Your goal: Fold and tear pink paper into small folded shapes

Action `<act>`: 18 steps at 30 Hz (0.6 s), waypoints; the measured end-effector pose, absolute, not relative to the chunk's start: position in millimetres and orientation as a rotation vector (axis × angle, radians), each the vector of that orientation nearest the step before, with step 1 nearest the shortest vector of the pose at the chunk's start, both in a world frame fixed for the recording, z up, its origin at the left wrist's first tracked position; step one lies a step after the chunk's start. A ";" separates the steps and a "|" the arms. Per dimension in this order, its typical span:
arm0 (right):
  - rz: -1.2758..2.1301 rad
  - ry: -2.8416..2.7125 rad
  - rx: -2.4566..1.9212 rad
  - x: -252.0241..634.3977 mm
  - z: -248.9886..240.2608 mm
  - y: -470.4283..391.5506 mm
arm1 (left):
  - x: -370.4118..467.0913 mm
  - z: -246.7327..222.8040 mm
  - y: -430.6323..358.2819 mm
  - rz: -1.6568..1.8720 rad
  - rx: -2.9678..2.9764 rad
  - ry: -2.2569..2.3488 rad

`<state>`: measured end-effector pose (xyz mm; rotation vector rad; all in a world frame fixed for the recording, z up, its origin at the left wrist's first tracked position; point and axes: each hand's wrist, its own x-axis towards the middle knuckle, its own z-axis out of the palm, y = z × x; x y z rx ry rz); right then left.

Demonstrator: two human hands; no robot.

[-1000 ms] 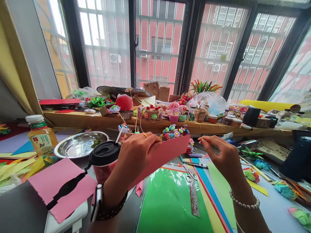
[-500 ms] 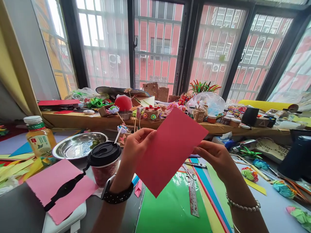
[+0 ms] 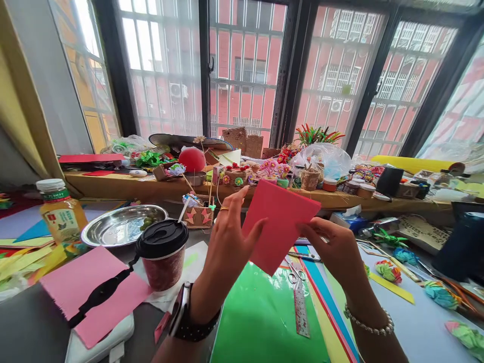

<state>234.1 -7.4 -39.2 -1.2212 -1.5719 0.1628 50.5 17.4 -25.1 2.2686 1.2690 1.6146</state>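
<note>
A sheet of pink-red paper [image 3: 282, 222] is held up in the air between my two hands, over a green glossy sheet [image 3: 260, 317]. My left hand [image 3: 229, 247] is at its left edge, thumb across the front face and the other fingers raised beside or behind it. My right hand [image 3: 335, 244] pinches the paper near its right corner, thumb in front. Along the top the paper looks layered, as if folded over. The fingertips behind it are hidden.
A lidded cup [image 3: 162, 257], a steel dish [image 3: 109, 229] and a juice bottle [image 3: 62, 214] stand at left, near pink paper [image 3: 94, 292]. Scissors [image 3: 297, 272] and a ruler [image 3: 301, 312] lie on the green sheet. Crafts crowd the sill [image 3: 113, 187].
The paper shows a smaller face, its lower corner higher and further right. My left hand has shifted right, its thumb now across the front. The right hand stays at the right corner.
</note>
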 end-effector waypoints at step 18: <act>-0.128 -1.842 -1.044 206.0 -33.2 -33.4 | 69.6 -32.7 3.0 1.358 1.874 0.709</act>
